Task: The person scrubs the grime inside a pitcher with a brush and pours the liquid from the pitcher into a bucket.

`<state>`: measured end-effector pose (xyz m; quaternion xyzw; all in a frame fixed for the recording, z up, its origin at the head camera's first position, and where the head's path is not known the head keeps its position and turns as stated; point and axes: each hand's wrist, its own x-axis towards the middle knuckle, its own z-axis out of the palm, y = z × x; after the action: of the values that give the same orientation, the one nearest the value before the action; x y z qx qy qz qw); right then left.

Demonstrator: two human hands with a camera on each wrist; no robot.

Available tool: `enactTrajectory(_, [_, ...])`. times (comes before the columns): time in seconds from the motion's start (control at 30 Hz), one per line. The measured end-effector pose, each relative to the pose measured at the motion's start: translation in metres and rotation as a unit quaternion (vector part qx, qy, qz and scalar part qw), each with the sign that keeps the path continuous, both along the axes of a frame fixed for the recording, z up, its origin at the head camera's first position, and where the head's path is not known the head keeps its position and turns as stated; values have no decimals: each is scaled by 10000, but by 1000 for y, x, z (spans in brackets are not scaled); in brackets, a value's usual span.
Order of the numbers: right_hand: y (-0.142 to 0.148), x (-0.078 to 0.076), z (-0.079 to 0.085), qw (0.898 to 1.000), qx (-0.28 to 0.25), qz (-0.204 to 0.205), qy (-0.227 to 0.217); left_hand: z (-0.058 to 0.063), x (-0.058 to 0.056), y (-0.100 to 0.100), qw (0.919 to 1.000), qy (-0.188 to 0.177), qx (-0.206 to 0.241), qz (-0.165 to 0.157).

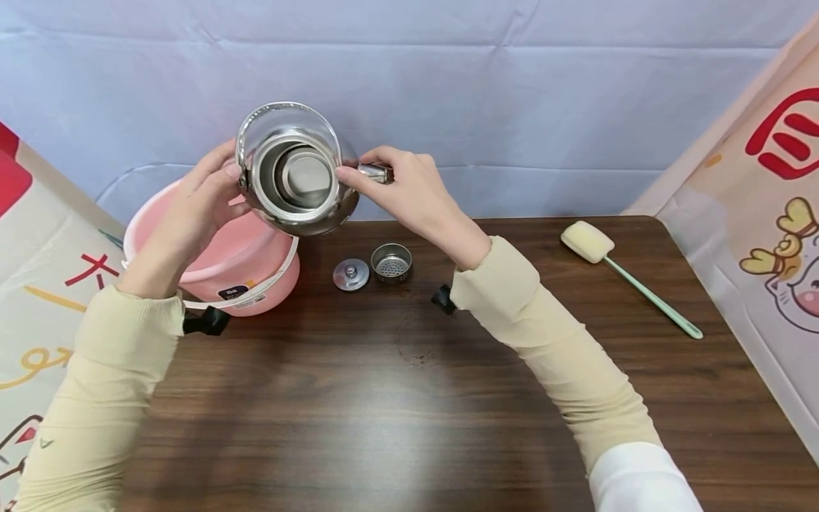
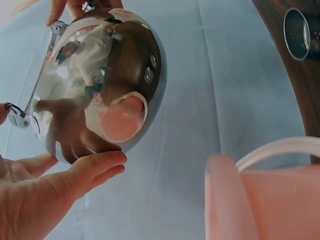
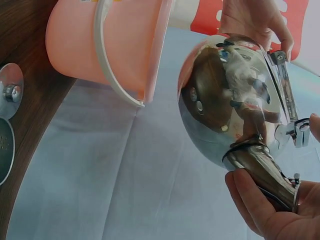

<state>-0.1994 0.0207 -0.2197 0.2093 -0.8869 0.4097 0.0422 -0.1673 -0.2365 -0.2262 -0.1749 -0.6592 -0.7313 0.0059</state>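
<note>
A shiny stainless steel kettle [image 1: 308, 178] is held up above the back of the table, its round uncovered mouth turned toward the head camera. The hoop handle [image 1: 286, 105] stands over the mouth. My left hand [image 1: 201, 199] holds the body from the left, thumb by the handle's hinge and fingers on the outside. From the right, my right hand [image 1: 412, 190] grips the spout [image 3: 262, 172], its thumb at the rim. Below on the table lie a round metal lid [image 1: 350, 274] with a knob and a perforated metal strainer cup [image 1: 392, 264].
A pink bucket [image 1: 259, 263] with a white handle stands on the left of the table, partly behind my left hand. At the right lies a sponge brush [image 1: 587, 242] with a long green handle. A pale blue cloth [image 1: 512, 128] hangs behind the table; printed cloths flank both sides.
</note>
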Motion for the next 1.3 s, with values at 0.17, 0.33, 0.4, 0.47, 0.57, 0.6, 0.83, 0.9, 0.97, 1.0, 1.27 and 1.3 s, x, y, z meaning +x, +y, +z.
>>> enactTrajectory(0.17, [-12, -4, 5, 9999, -130, 51, 67, 4, -4, -9, 9998, 37, 216, 3])
enactTrajectory(0.33, [-23, -8, 10, 9997, -215, 95, 47, 5, -6, -18, 9996, 83, 277, -40])
enactTrajectory(0.4, [-26, -10, 11, 9996, -239, 116, 63, 6, -7, -22, 9994, 77, 343, -76])
enactTrajectory(0.47, [-30, -11, 12, 9995, -269, 139, 88, 6, -6, -26, 9990, 78, 412, -142])
enactTrajectory(0.57, [-35, -13, 12, 9990, -345, 224, 153, 6, -6, -33, 9982, 100, 532, -240])
enactTrajectory(0.6, [-36, -14, 11, 9988, -368, 258, 184, 6, -5, -36, 9980, 132, 567, -257])
enactTrajectory(0.83, [-51, -15, 12, 9964, -463, 529, 466, 7, -4, -59, 9903, 216, 1264, -529])
enactTrajectory(0.9, [-55, -15, 12, 9962, -467, 573, 463, 6, -4, -64, 9872, 243, 1471, -573])
enactTrajectory(0.97, [-60, -15, 11, 9962, -417, 615, 464, 5, -3, -69, 9850, 270, 1635, -488])
enactTrajectory(1.0, [-62, -16, 10, 9963, -379, 633, 449, 5, -2, -71, 9835, 284, 1727, -456])
enactTrajectory(1.27, [-75, -21, 2, 9951, -392, 856, 305, -3, 1, -85, 9696, 212, 2411, -366])
enactTrajectory(1.3, [-76, -22, 1, 9947, -420, 880, 333, -4, 1, -87, 9674, 216, 2486, -433])
